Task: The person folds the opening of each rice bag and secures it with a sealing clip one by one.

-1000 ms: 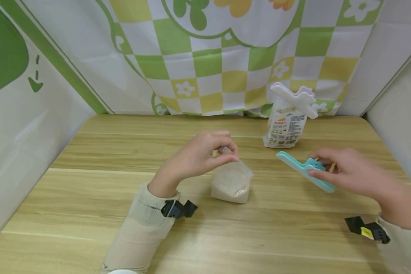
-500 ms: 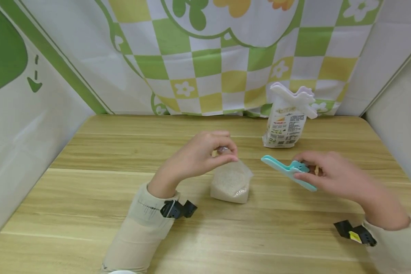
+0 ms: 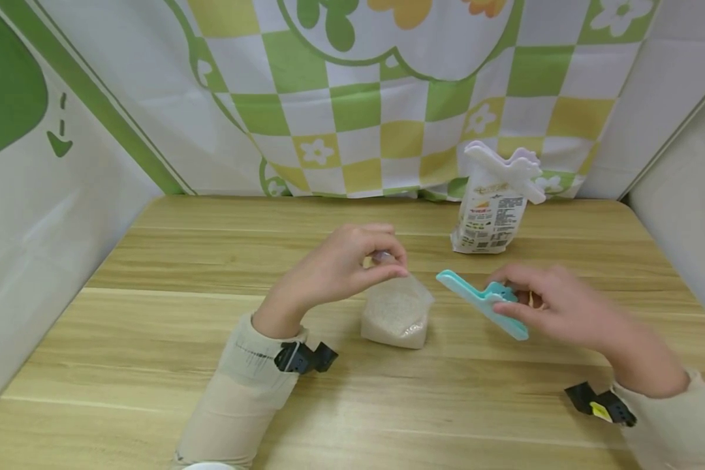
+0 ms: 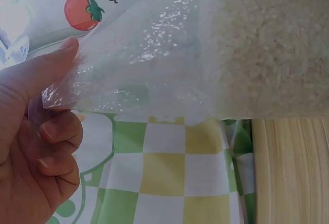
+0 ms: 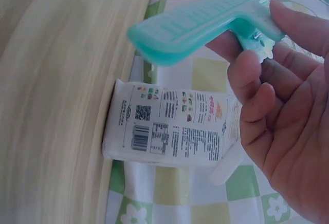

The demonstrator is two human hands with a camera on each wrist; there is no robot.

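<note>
A clear plastic bag of white rice [image 3: 396, 316] stands on the wooden table, its top drawn up. My left hand [image 3: 346, 264] pinches that gathered top between thumb and fingers; the left wrist view shows the rice [image 4: 272, 49] below the twisted film. To the right of the bag, my right hand [image 3: 555, 303] holds a turquoise bag clip [image 3: 476, 297] by its handle, above the table. Seen from the right wrist, thumb and fingers pinch the handle of the clip [image 5: 200, 23], and its long bars lie together or nearly so.
Behind the clip, a white printed packet [image 3: 487, 219] stands upright near the table's back edge, with a white clip [image 3: 505, 170] across its top. A checkered cloth [image 3: 399, 117] hangs behind the table [image 3: 211, 261]. A white round edge [image 3: 208, 466] shows at the bottom.
My right hand has carried the turquoise clip leftward, closer to the bag of rice. The left hand and the bag have stayed put.
</note>
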